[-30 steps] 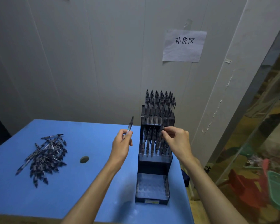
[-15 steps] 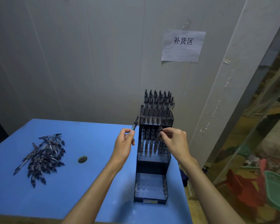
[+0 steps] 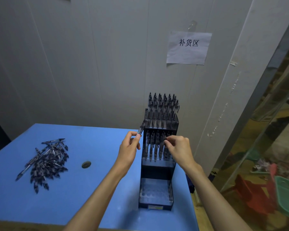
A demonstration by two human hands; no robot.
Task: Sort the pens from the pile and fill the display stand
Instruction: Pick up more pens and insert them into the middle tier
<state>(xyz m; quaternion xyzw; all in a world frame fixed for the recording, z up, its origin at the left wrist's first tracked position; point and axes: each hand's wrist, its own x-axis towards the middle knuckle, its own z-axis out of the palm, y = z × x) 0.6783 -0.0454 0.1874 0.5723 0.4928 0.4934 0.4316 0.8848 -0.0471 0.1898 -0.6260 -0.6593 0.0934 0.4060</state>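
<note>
Both hands pinch pens: left hand (image 3: 129,148) beside display stand (image 3: 157,170), right hand (image 3: 178,148) at its middle tier.

From my feed, the broad stretch of blue worktop (image 3: 97,194) between the pile of pens (image 3: 45,161) at the left and the display stand (image 3: 157,172) at the right lies open to my hands, with only a small dark disc (image 3: 86,164) lying in it. The stand blocks the right side near the worktop edge, its top tier bristling with upright pens and the wall (image 3: 90,64) close behind. The middle tier seems to have free holes at its right, though my right hand (image 3: 179,150) hides most of them.
</note>
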